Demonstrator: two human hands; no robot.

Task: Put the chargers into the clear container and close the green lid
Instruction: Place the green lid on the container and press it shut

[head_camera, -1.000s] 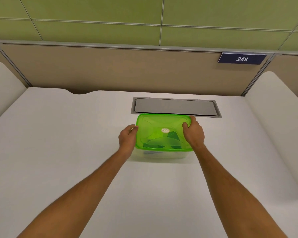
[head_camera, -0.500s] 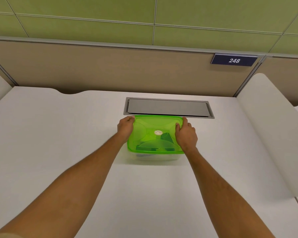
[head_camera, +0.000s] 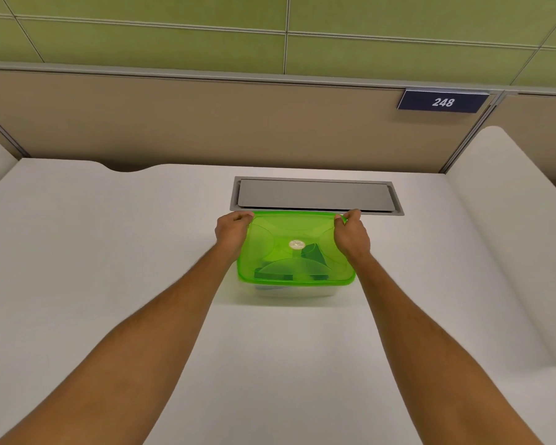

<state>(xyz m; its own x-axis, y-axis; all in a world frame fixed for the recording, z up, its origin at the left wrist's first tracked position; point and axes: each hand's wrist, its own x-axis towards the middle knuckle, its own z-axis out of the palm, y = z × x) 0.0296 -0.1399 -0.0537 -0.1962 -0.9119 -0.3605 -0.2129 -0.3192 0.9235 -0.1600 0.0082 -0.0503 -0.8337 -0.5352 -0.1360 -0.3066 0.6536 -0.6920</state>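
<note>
A clear container (head_camera: 294,291) stands on the white desk, covered by its translucent green lid (head_camera: 289,232). Dark charger shapes (head_camera: 312,255) show through the lid; their details are blurred. My left hand (head_camera: 233,231) grips the lid's far left corner, fingers curled over the rim. My right hand (head_camera: 350,234) presses on the far right corner, fingertips hooked over the back edge. Both forearms reach in from the bottom of the view.
A grey metal cable hatch (head_camera: 315,195) is set into the desk just behind the container. A tan partition with a "248" plate (head_camera: 442,102) closes off the back. White side dividers (head_camera: 501,239) flank the desk.
Both hands have slid from the lid's sides toward its far corners. The container with its lid stays in place near the hatch.
</note>
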